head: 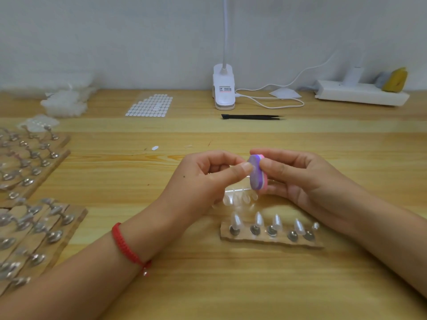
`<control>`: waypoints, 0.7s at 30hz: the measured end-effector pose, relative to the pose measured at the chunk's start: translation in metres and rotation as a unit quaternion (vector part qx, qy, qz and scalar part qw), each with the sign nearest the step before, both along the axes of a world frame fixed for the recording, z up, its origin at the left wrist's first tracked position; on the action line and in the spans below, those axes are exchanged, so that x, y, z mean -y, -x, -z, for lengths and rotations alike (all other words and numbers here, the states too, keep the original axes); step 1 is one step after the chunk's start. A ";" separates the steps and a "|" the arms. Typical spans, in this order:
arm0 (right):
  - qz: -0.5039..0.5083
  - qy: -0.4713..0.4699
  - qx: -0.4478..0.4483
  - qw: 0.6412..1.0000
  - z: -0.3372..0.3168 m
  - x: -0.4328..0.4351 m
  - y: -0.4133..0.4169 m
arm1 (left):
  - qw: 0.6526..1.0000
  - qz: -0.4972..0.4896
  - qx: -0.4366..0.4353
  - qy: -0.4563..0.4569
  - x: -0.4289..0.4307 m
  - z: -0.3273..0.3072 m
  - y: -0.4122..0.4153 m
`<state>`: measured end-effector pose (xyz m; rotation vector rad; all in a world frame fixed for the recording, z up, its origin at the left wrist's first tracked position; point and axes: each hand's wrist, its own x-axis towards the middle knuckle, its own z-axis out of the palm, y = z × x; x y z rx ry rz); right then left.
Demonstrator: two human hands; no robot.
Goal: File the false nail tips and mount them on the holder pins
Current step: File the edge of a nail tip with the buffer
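Head: oval purple-pink foam file (257, 176)

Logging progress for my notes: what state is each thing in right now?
Left hand: pinching against the file, contents unclear.
Right hand: grips file.
Front holder: tips mounted on pins.
Tweezers: lying unused.
Power strip: plug inserted.

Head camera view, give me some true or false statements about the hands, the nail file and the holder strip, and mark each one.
1. The right hand holds the purple and pink nail file. True.
2. The tweezers are being used. False: they lie on the table beyond the hands.
3. Nail tips stand on the holder strip nearest the person. True.
4. The red bracelet is on the right wrist. False: it is on the wrist of the left hand.
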<state>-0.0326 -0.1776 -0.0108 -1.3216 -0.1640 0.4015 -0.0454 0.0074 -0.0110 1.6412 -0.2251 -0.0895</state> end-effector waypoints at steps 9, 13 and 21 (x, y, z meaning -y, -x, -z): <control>-0.008 0.002 -0.002 1.000 -0.001 -0.001 0.000 | 1.000 0.002 0.006 -0.007 0.000 0.000 0.000; 0.011 -0.006 -0.003 1.000 0.000 0.000 -0.001 | 1.000 0.020 -0.001 -0.009 0.001 0.000 0.000; 0.011 -0.004 -0.007 1.000 -0.001 0.000 -0.001 | 1.000 0.014 0.002 -0.008 0.000 0.001 -0.001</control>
